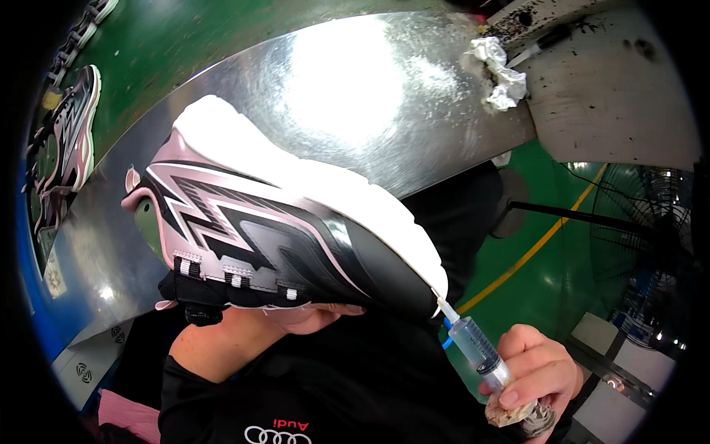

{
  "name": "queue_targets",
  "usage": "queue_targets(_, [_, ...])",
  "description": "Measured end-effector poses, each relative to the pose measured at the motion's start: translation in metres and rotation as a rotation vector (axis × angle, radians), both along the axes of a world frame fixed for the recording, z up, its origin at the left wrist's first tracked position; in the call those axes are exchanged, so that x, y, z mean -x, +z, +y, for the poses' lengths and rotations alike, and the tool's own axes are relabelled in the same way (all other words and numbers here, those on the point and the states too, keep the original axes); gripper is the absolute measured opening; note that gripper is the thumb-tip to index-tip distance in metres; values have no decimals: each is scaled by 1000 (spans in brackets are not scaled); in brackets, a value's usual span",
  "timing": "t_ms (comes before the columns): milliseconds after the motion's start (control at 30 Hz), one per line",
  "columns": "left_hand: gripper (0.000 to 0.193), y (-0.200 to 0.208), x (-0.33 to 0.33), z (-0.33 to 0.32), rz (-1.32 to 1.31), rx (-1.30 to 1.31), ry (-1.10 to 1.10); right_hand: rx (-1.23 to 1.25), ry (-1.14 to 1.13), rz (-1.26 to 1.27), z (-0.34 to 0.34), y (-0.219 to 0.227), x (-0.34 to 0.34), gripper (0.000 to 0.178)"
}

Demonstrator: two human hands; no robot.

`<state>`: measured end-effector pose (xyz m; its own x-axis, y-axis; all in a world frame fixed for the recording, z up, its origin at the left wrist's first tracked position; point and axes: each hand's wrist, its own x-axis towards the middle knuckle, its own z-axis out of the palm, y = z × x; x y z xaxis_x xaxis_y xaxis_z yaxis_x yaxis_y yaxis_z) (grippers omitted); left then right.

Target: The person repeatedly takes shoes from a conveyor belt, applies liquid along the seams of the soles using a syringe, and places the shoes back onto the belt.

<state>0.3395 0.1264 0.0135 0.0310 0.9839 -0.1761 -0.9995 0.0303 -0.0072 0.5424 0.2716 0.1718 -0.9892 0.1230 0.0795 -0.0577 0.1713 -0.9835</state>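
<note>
A pink, black and white sneaker is held up on its side across the middle, its white sole facing away from me and its toe to the right. My left hand grips it from below, with most of the fingers hidden behind the upper. My right hand is closed round a clear syringe with a crumpled, tape-like wrapping at its back end. The syringe's thin tip meets the toe, at the seam between the white sole and the black upper.
Beyond the sneaker lies a shiny metal table, with crumpled white tissue at its right end near a black-handled tool. More sneakers stand at the far left on a green surface. A black fan stands at the right.
</note>
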Motion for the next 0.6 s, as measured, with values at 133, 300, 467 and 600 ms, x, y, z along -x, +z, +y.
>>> queue_targets(133, [76,-5,-7,9,-18,-16,-12,-69,-47,61,0,-4,-5,66])
queue_targets(300, [79,-8,-11,20,-28,-46,-51,-81,-134,-48,-10,-9,-23,60])
queue_targets(467, [81,-4,-9,28,-21,-39,-54,-339,-87,20,-14,-11,-6,60])
queue_targets(600, [71,12,-4,37,11,-8,-49,-567,-80,66,-21,-17,0,63])
